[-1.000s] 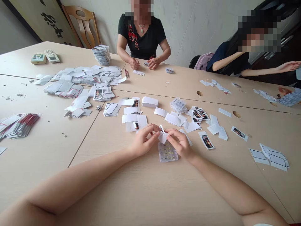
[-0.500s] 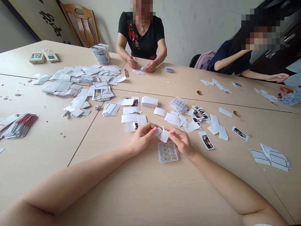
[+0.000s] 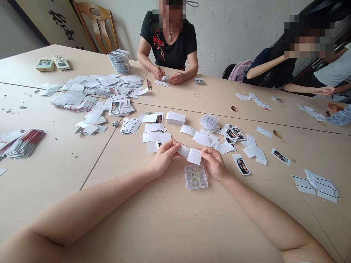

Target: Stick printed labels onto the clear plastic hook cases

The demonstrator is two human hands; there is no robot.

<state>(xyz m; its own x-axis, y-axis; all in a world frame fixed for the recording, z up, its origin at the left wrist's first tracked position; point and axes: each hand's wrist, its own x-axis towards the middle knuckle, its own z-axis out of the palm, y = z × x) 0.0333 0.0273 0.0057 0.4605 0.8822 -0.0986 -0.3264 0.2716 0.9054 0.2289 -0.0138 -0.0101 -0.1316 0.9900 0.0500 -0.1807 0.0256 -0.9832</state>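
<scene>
My left hand [image 3: 166, 155] pinches a white paper piece [image 3: 183, 151] between thumb and fingers. A second white paper piece [image 3: 194, 156], with a thin dark line along its top, is gripped at its right edge by my right hand [image 3: 215, 162]. The two pieces meet or overlap in the middle; I cannot tell whether they are joined. Just below them, flat on the table, lies a clear plastic case [image 3: 196, 177] with hooks and yellow-green strands in its compartments. Beyond my hands are several white labels [image 3: 151, 136] and a small stack of clear cases [image 3: 209, 122].
Printed labels [image 3: 241, 164] lie to the right, and lined paper slips [image 3: 304, 184] farther right. A large heap of white packets [image 3: 90, 87] and a stack of red-edged packets [image 3: 24, 144] are on the left. Two co-workers sit across the table, one holding a small item [image 3: 165, 78].
My hands have moved slightly apart. The paper, bunched with a raised corner before, now lies flatter and stretched out between them. The co-worker opposite has brought both hands together.
</scene>
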